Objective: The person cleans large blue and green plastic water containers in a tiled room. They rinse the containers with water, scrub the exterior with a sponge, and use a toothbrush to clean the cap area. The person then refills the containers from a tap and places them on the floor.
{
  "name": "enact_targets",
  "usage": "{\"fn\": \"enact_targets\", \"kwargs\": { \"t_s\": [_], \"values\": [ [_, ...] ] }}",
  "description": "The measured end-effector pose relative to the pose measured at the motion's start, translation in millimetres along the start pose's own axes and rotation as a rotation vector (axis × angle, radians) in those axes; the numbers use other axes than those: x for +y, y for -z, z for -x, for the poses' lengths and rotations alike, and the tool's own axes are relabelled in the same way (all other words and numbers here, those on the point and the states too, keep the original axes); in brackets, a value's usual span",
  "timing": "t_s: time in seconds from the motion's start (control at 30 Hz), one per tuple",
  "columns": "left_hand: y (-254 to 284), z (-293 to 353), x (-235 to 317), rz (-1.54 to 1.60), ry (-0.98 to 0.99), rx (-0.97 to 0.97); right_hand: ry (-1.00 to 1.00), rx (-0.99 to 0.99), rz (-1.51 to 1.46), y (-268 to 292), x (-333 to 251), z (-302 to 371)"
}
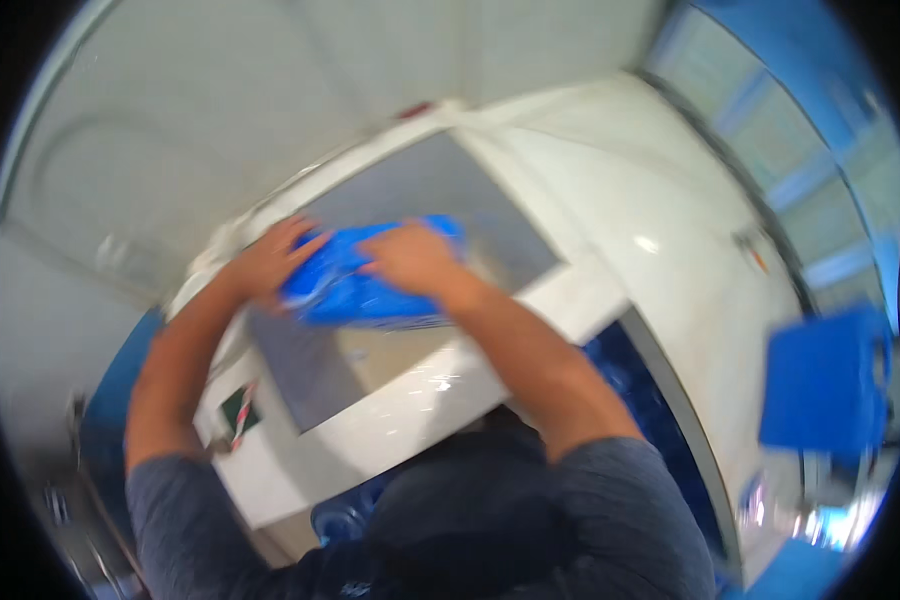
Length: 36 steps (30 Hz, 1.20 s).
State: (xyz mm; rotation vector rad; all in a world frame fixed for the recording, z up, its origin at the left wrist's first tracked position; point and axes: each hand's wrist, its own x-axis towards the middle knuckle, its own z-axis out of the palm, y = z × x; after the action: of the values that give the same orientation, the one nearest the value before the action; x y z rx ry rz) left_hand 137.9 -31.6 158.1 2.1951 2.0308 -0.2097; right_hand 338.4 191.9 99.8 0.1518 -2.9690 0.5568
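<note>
A shiny blue plastic package point(370, 295) lies in front of me on a grey mat point(410, 180), with a crinkled surface and pale markings along its near edge. My left hand point(275, 262) spans the package's left end, fingers spread over its top and the thumb side lower down. Bent over the top, the fingers of my right hand point(415, 262) press together on the plastic near the middle. Motion blur hides the fingertips' exact contact. Part of a beige sheet point(395, 360) shows beneath the package.
The white table point(390, 430) carries a small dark green patch with a red-and-white strip point(242, 415) at left. A blue case point(825, 380) stands far right. Dark blue bins point(630, 385) sit below the right edge. A pale wall point(370, 60) rises behind the table.
</note>
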Motion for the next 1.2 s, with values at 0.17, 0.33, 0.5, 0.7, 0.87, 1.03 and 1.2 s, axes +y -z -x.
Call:
{"fn": "enact_targets", "kwargs": {
  "t_s": [0.17,0.33,0.5,0.7,0.87,1.03,1.2],
  "values": [
    [-1,7,29,0.126,0.129,0.014,-0.012,0.016,0.019,-6,-17,2],
    [-27,-3,38,0.309,0.747,0.073,-0.074,0.001,0.068,-15,-22,-16],
    [-38,27,64,0.161,0.417,0.097,0.082,-0.09,0.113,-1,-19,-10],
    [-33,20,46,-0.113,0.068,-0.072,0.061,-0.056,0.088,-12,-22,-3],
    [-61,13,14,0.842,1.176,0.361,-0.068,0.022,0.06,-12,-32,-11],
    [-25,24,56,0.776,1.123,0.573,-0.059,0.081,0.095,6,-7,-10],
    [-38,71,190,0.523,0.944,-0.097,-0.018,0.066,0.121,12,11,-20]
  ]
}}
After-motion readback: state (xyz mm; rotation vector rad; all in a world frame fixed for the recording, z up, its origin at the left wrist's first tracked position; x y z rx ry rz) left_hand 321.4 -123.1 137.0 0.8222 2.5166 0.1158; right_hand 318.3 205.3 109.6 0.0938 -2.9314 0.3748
